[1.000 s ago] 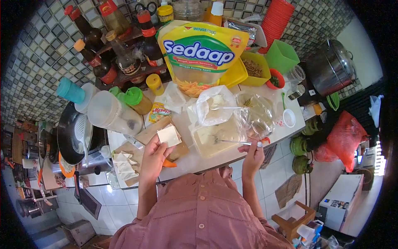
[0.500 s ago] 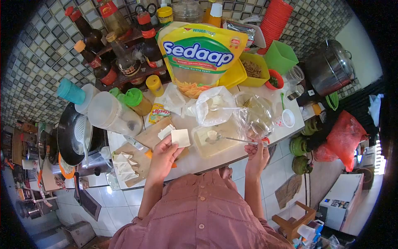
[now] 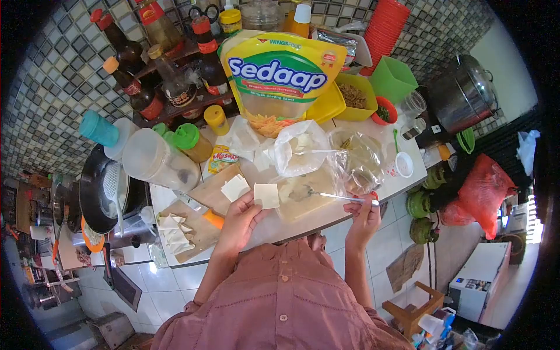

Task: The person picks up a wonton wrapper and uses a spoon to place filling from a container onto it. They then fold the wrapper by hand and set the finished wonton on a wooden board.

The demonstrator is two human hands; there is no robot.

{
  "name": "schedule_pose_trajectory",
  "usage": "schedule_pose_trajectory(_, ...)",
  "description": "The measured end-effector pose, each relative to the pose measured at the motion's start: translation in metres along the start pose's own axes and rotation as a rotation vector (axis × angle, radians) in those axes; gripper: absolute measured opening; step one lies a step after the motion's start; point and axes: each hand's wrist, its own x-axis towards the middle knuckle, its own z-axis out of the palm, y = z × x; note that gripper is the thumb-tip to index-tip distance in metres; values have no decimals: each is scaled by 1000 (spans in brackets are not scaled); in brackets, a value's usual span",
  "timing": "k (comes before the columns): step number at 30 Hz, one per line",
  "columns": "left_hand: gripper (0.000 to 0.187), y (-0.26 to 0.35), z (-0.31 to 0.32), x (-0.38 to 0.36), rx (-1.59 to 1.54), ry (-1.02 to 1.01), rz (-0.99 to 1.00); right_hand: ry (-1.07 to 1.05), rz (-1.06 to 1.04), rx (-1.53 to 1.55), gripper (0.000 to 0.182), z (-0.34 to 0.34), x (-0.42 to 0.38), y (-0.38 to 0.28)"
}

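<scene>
A square sheet (image 3: 267,196) (pale, flat) is near a spoon (image 3: 335,196).

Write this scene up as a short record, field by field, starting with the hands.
Left hand: holds a square sheet
Right hand: grips a spoon, its bowl end over the tray
Board: bears loose sheets, pale pieces and an orange-handled knife
Behind tray: white bag, Sedaap pouch
Far left: skimmer in black pan
Spoon's load: cannot tell
</scene>
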Motion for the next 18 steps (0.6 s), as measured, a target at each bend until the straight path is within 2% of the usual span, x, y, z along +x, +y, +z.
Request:
schedule_pose_trajectory(2, 36, 0, -1, 0, -7, 23, 14, 12, 37, 32, 23, 2, 0, 0)
schedule_pose_trajectory(4, 37, 3, 1, -1, -8, 31, 13, 110, 152, 218, 24, 5, 2, -4)
schedule_pose_trajectory(7, 38, 2, 1, 0, -11, 34, 14, 94, 196, 278, 23, -5, 6, 4)
schedule_pose_trajectory(14, 40, 1, 8, 2, -22, -71, -40, 69, 200, 372, 20, 3, 1, -23)
schedule_pose_trajectory(18, 44, 1, 14, -1, -20, -168, -45, -46, 126, 309, 21, 18, -13, -42)
